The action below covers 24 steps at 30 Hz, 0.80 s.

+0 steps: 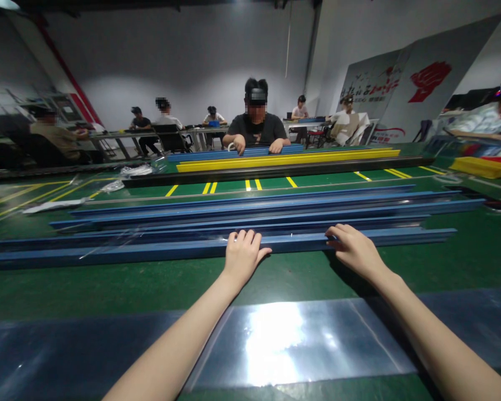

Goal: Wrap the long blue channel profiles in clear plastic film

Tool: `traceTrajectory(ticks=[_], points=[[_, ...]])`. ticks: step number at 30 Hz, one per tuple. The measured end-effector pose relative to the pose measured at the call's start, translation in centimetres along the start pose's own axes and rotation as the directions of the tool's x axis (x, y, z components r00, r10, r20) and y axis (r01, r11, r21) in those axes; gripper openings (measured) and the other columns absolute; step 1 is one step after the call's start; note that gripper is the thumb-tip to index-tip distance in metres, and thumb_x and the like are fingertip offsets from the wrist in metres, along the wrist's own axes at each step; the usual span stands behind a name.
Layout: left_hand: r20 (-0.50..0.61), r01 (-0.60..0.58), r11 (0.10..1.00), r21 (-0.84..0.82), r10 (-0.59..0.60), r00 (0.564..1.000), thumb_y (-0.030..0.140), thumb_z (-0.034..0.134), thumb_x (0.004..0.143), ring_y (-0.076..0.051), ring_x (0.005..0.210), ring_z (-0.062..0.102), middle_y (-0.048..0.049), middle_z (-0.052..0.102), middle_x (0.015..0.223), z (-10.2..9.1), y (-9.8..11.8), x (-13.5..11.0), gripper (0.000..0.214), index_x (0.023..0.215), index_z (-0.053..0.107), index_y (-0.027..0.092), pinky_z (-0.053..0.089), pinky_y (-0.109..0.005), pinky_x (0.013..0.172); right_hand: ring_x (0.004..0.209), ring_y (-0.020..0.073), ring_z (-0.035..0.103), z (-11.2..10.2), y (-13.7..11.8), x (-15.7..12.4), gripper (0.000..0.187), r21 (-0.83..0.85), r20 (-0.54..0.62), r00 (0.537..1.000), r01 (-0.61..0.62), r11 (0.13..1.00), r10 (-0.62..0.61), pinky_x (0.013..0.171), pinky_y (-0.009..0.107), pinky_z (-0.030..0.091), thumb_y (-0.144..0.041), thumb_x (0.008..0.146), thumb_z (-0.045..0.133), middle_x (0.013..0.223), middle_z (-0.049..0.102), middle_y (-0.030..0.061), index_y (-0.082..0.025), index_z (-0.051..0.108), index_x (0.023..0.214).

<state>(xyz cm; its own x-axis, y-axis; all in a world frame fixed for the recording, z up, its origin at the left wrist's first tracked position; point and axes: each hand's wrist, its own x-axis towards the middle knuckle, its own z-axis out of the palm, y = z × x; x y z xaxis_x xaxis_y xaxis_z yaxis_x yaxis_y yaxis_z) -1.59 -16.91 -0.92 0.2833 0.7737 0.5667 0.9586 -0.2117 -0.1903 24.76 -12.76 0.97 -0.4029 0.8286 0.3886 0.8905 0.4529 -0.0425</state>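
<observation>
A long blue plastic channel [296, 243] lies lengthwise across the green table [192, 289] in front of me. My left hand [242, 256] is hooked over it near the middle, fingers over the top edge and thumb out to the right. Further right, my right hand [354, 250] has its fingers curled at the same channel's edge, thumb underneath. Several more blue channels [271, 207] lie just behind, roughly parallel. A thin clear wrapper [112, 243] rests across the channels at left.
A glossy clear plastic sheet [317, 340] spans the near side, under my forearms. Beyond the blue channels lie a black strip [275, 171] and yellow channels [292, 160]. Across the table a person [256, 125] handles blue channels. Crumpled plastic [112, 186] lies at far left.
</observation>
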Motion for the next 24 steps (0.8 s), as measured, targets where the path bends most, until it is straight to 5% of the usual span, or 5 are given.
traceTrajectory(ticks=[7, 16, 24], points=[[-0.009, -0.006, 1.0, 0.003, 0.006, 1.0, 0.049, 0.049, 0.078, -0.02, 0.078, 0.05, -0.004, 0.059, 0.081, 0.0, 0.0, 0.0, 0.033, 0.082, 0.056, 0.017, 0.03, -0.034, 0.07, 0.08, 0.0189, 0.05, 0.0, -0.8, 0.2, 0.013, -0.098, 0.018, 0.999, 0.037, 0.995, -0.035, 0.064, 0.028, 0.031, -0.016, 0.075, 0.044, 0.082, 0.061, 0.0034, -0.02, 0.055, 0.081], [-0.019, -0.013, 1.0, -0.001, 0.013, 1.0, 0.049, 0.049, 0.079, -0.02, 0.077, 0.049, -0.0047, 0.06, 0.081, 0.2, 0.1, 0.1, 0.033, 0.081, 0.056, 0.017, 0.029, -0.034, 0.07, 0.077, 0.019, 0.05, 1.1, -2.8, 0.8, 0.022, 0.169, -0.07, 0.995, 0.077, 0.983, -0.066, 0.067, 0.029, 0.034, -0.034, 0.086, 0.04, 0.079, 0.059, 0.0056, -0.018, 0.053, 0.079], [-0.008, -0.006, 1.0, 0.002, 0.006, 1.0, 0.05, 0.047, 0.079, -0.021, 0.079, 0.049, -0.0045, 0.06, 0.081, 0.2, 0.0, 0.0, 0.034, 0.082, 0.056, 0.017, 0.029, -0.034, 0.071, 0.076, 0.0195, 0.048, 2.0, -3.8, 0.8, 0.016, 0.165, -0.109, 0.989, 0.117, 0.979, -0.1, 0.066, 0.029, 0.033, -0.031, 0.084, 0.044, 0.08, 0.057, 0.006, -0.018, 0.052, 0.081]])
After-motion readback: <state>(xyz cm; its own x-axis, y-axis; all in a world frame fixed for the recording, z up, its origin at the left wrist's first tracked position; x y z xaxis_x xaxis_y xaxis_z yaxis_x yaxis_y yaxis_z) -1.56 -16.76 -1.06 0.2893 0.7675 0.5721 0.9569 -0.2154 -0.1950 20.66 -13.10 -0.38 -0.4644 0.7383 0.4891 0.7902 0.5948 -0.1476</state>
